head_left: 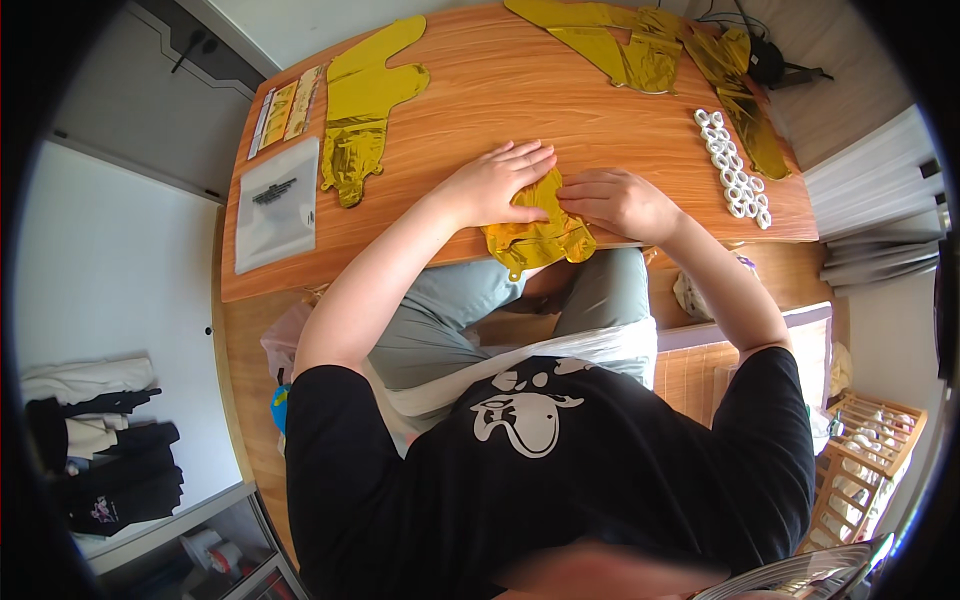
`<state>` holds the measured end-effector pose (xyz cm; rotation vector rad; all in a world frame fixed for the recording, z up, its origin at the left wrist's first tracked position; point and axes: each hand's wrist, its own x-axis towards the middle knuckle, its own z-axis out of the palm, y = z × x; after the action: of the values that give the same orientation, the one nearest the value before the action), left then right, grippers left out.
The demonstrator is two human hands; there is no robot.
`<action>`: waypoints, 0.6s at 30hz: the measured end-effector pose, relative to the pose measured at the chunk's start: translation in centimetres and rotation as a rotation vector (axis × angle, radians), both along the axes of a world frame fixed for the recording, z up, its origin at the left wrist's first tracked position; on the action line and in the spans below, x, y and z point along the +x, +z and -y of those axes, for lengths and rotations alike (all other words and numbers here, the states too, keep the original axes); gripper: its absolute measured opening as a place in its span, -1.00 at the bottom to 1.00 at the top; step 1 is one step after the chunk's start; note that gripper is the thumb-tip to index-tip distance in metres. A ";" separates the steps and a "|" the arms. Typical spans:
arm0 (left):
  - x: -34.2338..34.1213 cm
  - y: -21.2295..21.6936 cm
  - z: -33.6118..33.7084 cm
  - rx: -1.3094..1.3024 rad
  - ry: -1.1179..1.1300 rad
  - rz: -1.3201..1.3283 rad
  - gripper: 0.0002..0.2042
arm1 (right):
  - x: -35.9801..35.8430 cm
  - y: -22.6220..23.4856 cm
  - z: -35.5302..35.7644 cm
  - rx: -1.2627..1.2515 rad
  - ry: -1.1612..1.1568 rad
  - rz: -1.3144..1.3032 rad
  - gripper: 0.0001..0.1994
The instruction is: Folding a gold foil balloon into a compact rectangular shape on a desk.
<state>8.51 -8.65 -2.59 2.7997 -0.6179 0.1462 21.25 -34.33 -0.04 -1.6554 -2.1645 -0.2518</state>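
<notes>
A folded gold foil balloon [535, 242] lies at the near edge of the wooden table [465, 90], its lower end hanging over the edge above my lap. My left hand [492, 185] rests flat across its upper left part, fingers stretched out and thumb spread on the foil. At the foil's right side, my right hand [622, 203] has its fingers bent together, pinching the balloon's edge. The palms and fingers hide much of the balloon's upper part.
Another flat gold balloon [368, 100] lies at the left, near a clear plastic bag [277, 210] and a printed card [286, 112]. More gold foil [640, 62] is at the far right. Several small white rolls [733, 175] cluster along the right side. Black cables [765, 60] sit at the far right corner.
</notes>
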 end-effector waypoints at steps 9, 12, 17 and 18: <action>-0.2 0.9 0.1 0.021 -0.029 -0.037 0.15 | 0.4 -0.8 0.1 -0.075 0.052 -0.212 -0.71; -0.3 1.1 0.1 0.048 -0.055 -0.001 0.25 | 0.2 -0.4 0.1 -0.088 0.042 -0.211 -0.72; -0.4 1.4 0.2 0.079 -0.055 -0.009 0.32 | 0.5 -0.3 0.0 -0.103 0.061 -0.244 -0.75; -0.5 1.4 0.2 0.079 -0.055 -0.008 0.32 | 0.4 -0.2 -0.1 -0.103 0.061 -0.243 -0.75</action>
<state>8.05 -8.83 -1.23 2.8540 -0.7124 0.1014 21.62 -34.22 -0.27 -1.5796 -2.0686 0.0766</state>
